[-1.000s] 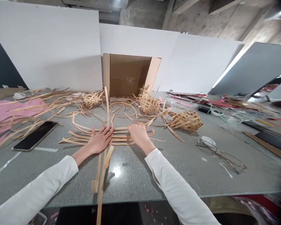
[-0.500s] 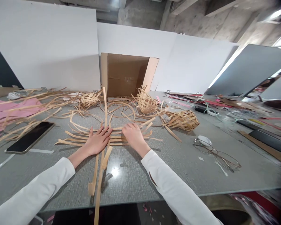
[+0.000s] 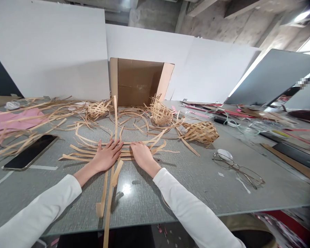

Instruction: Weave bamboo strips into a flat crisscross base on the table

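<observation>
Several thin tan strips (image 3: 80, 158) run left to right across the grey table, crossed by longer upright strips (image 3: 109, 203) that reach past the front edge. My left hand (image 3: 107, 155) lies spread and flat over the crossing, fingers apart, pressing on the strips. Just right of it, my right hand (image 3: 142, 154) is closed with curled fingers on the horizontal strips; its fingertips are partly hidden. A short folded strip (image 3: 116, 174) sticks out below the crossing.
Woven pieces (image 3: 161, 113) and loose strips lie behind my hands, before a cardboard box (image 3: 139, 82). A phone (image 3: 31, 152) and pink sheet (image 3: 18, 120) are at left. Glasses (image 3: 239, 168), a white mouse-shaped object (image 3: 224, 155) and another woven piece (image 3: 203, 132) are at right.
My right hand has moved a little left along the strips, closer to my left hand. The right ends of the strips have shifted. My left hand stays in place.
</observation>
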`<state>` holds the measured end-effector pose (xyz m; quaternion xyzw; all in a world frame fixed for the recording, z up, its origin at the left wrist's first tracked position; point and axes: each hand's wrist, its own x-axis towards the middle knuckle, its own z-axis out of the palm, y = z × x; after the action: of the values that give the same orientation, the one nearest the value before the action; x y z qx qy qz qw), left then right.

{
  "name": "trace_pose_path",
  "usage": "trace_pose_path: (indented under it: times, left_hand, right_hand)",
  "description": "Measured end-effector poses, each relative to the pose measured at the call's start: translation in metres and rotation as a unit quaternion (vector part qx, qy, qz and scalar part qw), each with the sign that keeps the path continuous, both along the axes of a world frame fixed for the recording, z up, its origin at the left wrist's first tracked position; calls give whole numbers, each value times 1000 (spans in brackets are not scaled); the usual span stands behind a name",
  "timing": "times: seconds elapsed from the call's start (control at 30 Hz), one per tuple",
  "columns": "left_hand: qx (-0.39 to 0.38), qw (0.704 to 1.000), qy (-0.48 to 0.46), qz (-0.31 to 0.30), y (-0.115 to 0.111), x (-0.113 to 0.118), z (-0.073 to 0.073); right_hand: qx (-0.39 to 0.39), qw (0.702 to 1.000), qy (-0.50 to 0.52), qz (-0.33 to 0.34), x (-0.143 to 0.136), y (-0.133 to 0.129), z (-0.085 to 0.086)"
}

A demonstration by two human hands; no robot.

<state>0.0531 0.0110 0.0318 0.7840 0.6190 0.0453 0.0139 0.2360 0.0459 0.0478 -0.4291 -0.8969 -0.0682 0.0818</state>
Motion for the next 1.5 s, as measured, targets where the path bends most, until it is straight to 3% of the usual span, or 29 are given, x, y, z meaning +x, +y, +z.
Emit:
trace_pose_path:
  times: [0.33, 0.53, 0.67, 0.97, 1.1, 1.27, 1.5]
  left_hand:
    - [56, 996, -63, -7, -2, -1, 1]
    - [164, 976, -141, 14, -9, -8, 21]
    - [202, 968, -145, 0, -23, -16, 29]
    - [206, 971, -55, -105, -48, -42, 3]
    - [225, 965, -33, -133, -59, -53, 2]
    - [195, 970, -62, -134, -66, -44, 7]
    - [168, 970, -3, -175, -68, -37, -1]
  right_hand:
    - [-32, 979, 170, 106, 16, 20, -4]
    - [-23, 958, 233, 166, 16, 10, 4]
    - [-29, 948, 258, 186, 9, 1, 0]
    - [-51, 945, 248, 206, -7, -23, -7]
    - [-36, 955, 210, 206, -7, -30, -6]
    - [30, 970, 161, 181, -7, -37, -12]
    - [31, 975, 137, 171, -5, -39, -15]
